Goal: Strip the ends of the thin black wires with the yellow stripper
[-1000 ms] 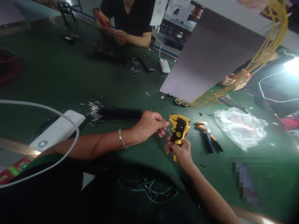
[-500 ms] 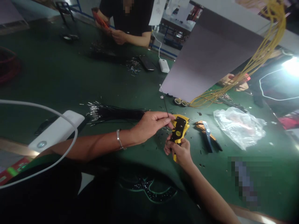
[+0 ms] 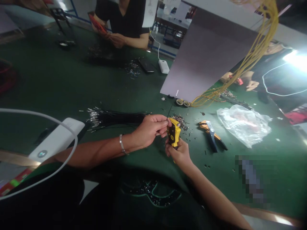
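I'm turning the yellow-and-black wire stripper (image 3: 174,135) edge-on.
My left hand (image 3: 148,129) is pinching a thin black wire (image 3: 170,107) steady, I think; right hand (image 3: 178,153) is clenching the tool.

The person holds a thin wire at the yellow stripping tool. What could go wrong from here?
1. The left hand pinches the thin black wire right beside the head of the yellow stripper, so its fingers could get nipped if the right hand squeezes.
2. The wire's long free end sticks up unsupported and might slip out.
3. Metal scraps beside the tool could prick a hand.
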### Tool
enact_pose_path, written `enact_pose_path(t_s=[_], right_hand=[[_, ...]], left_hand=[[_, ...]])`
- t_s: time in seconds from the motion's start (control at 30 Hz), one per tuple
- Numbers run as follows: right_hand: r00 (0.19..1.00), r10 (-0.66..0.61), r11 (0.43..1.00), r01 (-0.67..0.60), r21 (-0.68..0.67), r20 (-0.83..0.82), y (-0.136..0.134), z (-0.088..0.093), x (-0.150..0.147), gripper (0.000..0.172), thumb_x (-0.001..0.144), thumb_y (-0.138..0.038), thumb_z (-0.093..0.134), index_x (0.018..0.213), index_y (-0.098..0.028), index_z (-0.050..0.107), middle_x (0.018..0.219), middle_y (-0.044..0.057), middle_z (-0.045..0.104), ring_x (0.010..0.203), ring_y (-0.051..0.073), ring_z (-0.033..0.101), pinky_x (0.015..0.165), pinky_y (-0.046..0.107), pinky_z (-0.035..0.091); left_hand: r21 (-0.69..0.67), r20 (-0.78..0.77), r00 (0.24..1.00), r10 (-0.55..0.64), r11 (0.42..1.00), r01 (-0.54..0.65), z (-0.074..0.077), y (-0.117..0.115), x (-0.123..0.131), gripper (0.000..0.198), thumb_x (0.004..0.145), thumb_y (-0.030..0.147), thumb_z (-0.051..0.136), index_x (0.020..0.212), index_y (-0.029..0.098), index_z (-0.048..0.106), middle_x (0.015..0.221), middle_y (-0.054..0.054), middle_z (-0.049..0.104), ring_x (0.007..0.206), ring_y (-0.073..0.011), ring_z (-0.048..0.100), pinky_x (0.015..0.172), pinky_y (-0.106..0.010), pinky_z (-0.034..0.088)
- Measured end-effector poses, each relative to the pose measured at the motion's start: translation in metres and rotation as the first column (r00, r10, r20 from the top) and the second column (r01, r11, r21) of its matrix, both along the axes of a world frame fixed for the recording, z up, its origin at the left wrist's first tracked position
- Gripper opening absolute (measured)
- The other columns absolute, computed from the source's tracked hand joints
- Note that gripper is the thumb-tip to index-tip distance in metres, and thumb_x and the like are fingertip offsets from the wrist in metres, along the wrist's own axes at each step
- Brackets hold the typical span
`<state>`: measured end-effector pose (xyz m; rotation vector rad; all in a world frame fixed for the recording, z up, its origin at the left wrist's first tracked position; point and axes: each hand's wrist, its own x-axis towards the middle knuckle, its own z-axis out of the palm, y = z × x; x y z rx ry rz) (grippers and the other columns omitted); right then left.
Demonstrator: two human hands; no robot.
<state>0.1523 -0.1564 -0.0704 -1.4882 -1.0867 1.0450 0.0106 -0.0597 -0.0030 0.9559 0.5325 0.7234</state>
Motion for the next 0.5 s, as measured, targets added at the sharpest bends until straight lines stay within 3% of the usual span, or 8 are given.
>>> enact_pose_path(t_s=[0.13,0.23,0.37,0.5], right_hand=[[0.989,0.023,0.999,-0.028,0.031,0.149,-0.001,-0.003,0.001,0.009,0.07,-0.019,0.06,0.078,-0.02,0.058,0.052,-0.005,0.052,0.043,0.011,0.046,0.043,0.024,0.039],[0.976,-0.04,0.998,0.028,0.057,0.216,0.002,0.001,0.006,0.009,0.066,-0.019,0.061,0.075,-0.019,0.058,0.056,-0.004,0.055,0.048,0.012,0.048,0.045,0.024,0.04],[0.984,-0.159,0.987,0.156,0.045,0.08,0.007,0.011,0.02,0.011,0.068,-0.023,0.061,0.076,-0.019,0.055,0.047,-0.006,0.051,0.039,0.011,0.046,0.041,0.024,0.039],[0.996,-0.083,0.996,0.084,0.038,-0.023,0.006,0.012,0.022,0.013,0.067,-0.021,0.064,0.077,-0.018,0.056,0.049,-0.006,0.053,0.04,0.011,0.049,0.043,0.025,0.041]], left_hand=[[0.007,-0.053,0.997,0.058,0.998,-0.058,0.001,-0.001,-0.001,0.01,0.074,0.011,0.058,0.064,0.014,0.061,0.051,0.003,0.045,0.046,-0.0055,0.037,0.05,-0.025,0.033],[-0.017,-0.105,0.993,0.057,0.998,-0.059,0.0,-0.003,-0.002,0.011,0.072,0.01,0.058,0.063,0.013,0.062,0.049,0.003,0.043,0.043,-0.0044,0.034,0.047,-0.024,0.027],[-0.072,-0.164,0.986,0.024,0.997,-0.036,-0.001,-0.001,-0.004,0.011,0.072,0.01,0.059,0.063,0.011,0.063,0.044,0.005,0.037,0.04,-0.0038,0.029,0.044,-0.022,0.018],[-0.054,-0.052,0.995,0.088,0.994,-0.091,0.008,0.012,-0.009,0.011,0.078,0.013,0.058,0.069,0.011,0.064,0.046,0.005,0.036,0.042,-0.0044,0.029,0.045,-0.022,0.022]])
